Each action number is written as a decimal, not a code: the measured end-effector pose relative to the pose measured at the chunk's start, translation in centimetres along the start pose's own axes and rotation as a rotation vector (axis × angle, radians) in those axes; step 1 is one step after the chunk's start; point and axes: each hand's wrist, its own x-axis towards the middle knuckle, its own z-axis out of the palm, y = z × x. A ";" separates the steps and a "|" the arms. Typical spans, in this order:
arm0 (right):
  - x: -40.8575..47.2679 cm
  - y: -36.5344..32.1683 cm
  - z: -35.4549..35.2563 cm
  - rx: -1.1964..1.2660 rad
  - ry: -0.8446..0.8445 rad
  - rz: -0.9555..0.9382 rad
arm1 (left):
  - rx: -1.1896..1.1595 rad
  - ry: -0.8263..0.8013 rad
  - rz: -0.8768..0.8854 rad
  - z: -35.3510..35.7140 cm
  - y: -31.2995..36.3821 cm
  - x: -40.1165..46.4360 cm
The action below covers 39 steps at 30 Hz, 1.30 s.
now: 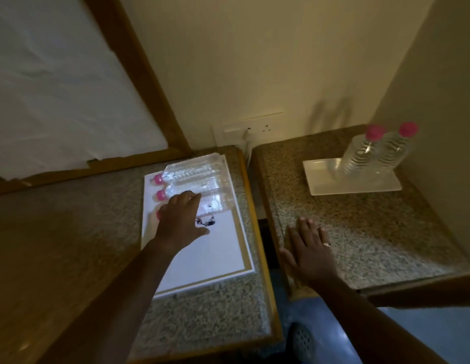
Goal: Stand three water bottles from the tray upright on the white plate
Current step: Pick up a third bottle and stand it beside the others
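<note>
Bottles: two standing upright point(375, 151) on white plate point(320, 185); three lying point(197, 177) on tray point(202, 264). Left hand point(180, 222) resting over nearest lying bottle, fingers curling, grip unclear. Right hand point(308, 254) lying flat on counter point(373, 232), fingers spreading.

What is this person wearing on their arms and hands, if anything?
Both forearms are bare as far as the frame shows: no sleeves, gloves, watch or bracelet visible. The right hand carries a light, shiny ring on one of its fingers. The left hand shows no ring or other item from this angle.
</note>
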 end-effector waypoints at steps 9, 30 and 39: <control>-0.6 -0.2 0.4 -0.048 0.035 0.008 | -0.309 0.023 -0.079 1.9 -1.9 0.5; -0.7 -0.7 -0.3 -0.041 0.000 0.015 | -0.457 -0.088 -0.124 0.2 -3.5 -7.7; -0.7 -1.1 -0.8 -0.039 -0.016 0.019 | -0.706 0.177 0.006 -5.2 0.6 -6.4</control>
